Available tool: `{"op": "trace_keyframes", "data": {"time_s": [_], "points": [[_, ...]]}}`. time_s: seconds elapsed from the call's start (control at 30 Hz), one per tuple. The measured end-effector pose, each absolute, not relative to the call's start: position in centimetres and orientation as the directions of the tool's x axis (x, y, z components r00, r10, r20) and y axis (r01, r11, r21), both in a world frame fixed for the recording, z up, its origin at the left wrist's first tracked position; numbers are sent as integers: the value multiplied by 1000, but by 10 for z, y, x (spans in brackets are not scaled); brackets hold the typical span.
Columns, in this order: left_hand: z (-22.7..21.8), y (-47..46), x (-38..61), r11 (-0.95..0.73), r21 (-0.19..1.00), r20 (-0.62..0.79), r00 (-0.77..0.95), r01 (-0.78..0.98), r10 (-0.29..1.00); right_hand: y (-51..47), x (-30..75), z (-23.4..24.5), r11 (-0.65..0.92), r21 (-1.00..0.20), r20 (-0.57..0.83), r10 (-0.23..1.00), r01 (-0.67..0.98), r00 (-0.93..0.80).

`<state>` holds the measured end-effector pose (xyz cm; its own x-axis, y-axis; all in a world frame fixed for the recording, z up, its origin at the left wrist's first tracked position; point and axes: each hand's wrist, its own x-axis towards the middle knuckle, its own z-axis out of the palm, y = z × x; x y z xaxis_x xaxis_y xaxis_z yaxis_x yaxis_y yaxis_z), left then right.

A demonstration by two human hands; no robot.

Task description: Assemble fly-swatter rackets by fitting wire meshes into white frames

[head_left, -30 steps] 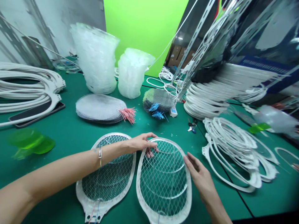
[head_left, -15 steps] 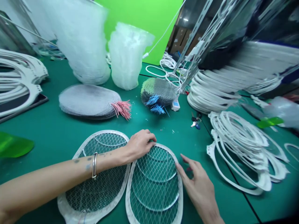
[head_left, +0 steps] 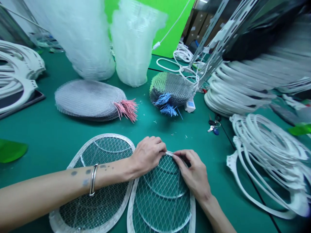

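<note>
Two white racket-shaped frames with wire mesh lie side by side on the green table in front of me. My left hand [head_left: 148, 153] and my right hand [head_left: 191, 170] both pinch the top rim of the right mesh frame [head_left: 161, 200], fingers curled and nearly touching each other. The left mesh frame [head_left: 97, 191] lies partly under my left forearm, which wears a metal bracelet.
Behind are a flat stack of mesh with pink wires [head_left: 89, 100], a mesh bundle with blue wires [head_left: 170, 89], two tall stacks of clear plastic parts [head_left: 109, 38], piles of white frames right [head_left: 267, 152] and left [head_left: 17, 74], keys [head_left: 212, 126].
My right hand moved from beside the right frame onto its top rim and closed there. My left hand stayed at that rim. My view shifted closer and lower.
</note>
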<state>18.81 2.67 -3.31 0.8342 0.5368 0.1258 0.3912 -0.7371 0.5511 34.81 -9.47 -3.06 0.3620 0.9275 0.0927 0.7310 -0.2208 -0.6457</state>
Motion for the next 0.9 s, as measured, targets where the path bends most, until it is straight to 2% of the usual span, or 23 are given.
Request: {"op": "trace_keyframes", "data": {"time_s": [0.4,0.6,0.67,0.73,0.8,0.9], "points": [[-34,20,193,-723,529,81,822,444,564,-92,349,-29,-220,-648,75,934,729,348],[-29,18,194,-847,328,98,877,418,471,-90,346,-29,-234,-649,71,928,724,365],[-27,21,194,-808,398,75,863,434,500,-90,347,-29,-248,-667,50,926,703,374],[-24,25,195,-684,539,-6,814,492,581,-89,350,-30,-266,-683,22,924,681,383],[-18,32,197,-552,629,-114,768,547,631,-87,355,-29,-286,-692,-20,925,663,378],[-4,46,208,-510,597,-286,758,619,586,-78,365,-24,-352,-676,-155,927,648,342]]}}
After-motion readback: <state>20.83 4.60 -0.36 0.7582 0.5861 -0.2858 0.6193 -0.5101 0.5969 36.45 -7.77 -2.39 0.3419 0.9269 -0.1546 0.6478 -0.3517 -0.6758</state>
